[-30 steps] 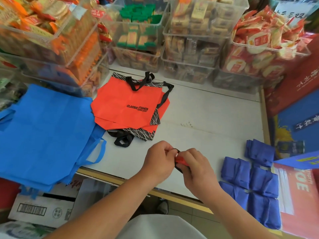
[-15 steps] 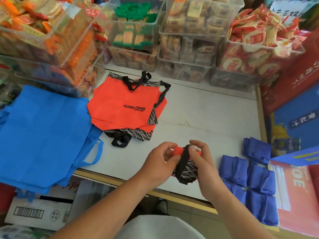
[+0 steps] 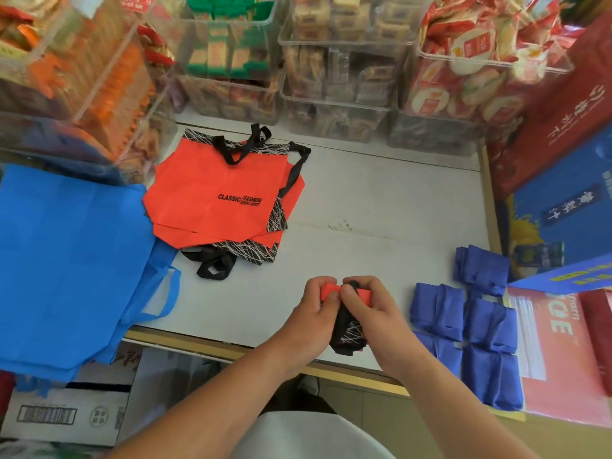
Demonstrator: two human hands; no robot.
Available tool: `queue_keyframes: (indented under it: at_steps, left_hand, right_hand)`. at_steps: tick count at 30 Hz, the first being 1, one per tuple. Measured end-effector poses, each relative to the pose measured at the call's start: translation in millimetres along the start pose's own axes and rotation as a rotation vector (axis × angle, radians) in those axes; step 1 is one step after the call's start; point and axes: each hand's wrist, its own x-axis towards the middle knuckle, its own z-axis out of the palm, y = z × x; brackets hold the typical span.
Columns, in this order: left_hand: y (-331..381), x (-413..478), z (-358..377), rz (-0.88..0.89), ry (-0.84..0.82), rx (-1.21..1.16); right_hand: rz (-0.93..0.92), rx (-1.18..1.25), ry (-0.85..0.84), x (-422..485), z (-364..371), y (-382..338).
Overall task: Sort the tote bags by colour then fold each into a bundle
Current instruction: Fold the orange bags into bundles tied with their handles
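Observation:
Both hands hold a small folded orange bag bundle [image 3: 347,329] with black patterned trim just above the table's front edge. My left hand [image 3: 313,313] grips its left end and my right hand [image 3: 374,309] grips its right end, thumbs on top. A stack of flat orange tote bags [image 3: 215,197] with black handles lies at the table's middle left. Flat light-blue tote bags [image 3: 66,260] hang over the left edge. Several folded dark-blue bundles [image 3: 463,326] lie in rows at the right.
Clear plastic bins of packaged snacks [image 3: 337,71] line the back and left of the white table [image 3: 381,207]. Red and blue cartons [image 3: 563,154] stand at the right. Cardboard boxes [image 3: 66,412] sit on the floor below the left edge.
The bundle was hidden between my hands, then turned so its black strap and patterned trim showed. Now my thumbs press on its top while its dark end hangs below.

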Motion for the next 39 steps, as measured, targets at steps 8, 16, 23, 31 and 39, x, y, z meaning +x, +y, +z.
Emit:
queue_keyframes:
  at_steps: [8, 16, 23, 31, 39]
  left_hand:
    - [-22.9, 20.9, 11.7, -0.079, -0.029, 0.122]
    - [-64.2, 54.9, 22.9, -0.189, -0.008, 0.3]
    - [-98.1, 90.9, 28.4, -0.158, 0.17, 0.42]
    - [-100.6, 69.6, -1.1, -0.164, 0.184, 0.505]
    - [-112.7, 53.6, -14.7, -0.219, 0.184, 0.442]
  right_hand:
    - [0.037, -0.091, 0.026, 12.9, -19.6, 25.9]
    - [0.115, -0.277, 0.043, 30.9, -39.8, 68.8]
    - [0.098, -0.507, 0.253, 35.4, -68.0, 94.7]
    - [-0.185, -0.919, 0.228, 38.7, -59.0, 98.2]
    - [-0.09, -1.194, 0.03, 52.0, -52.2, 116.6]
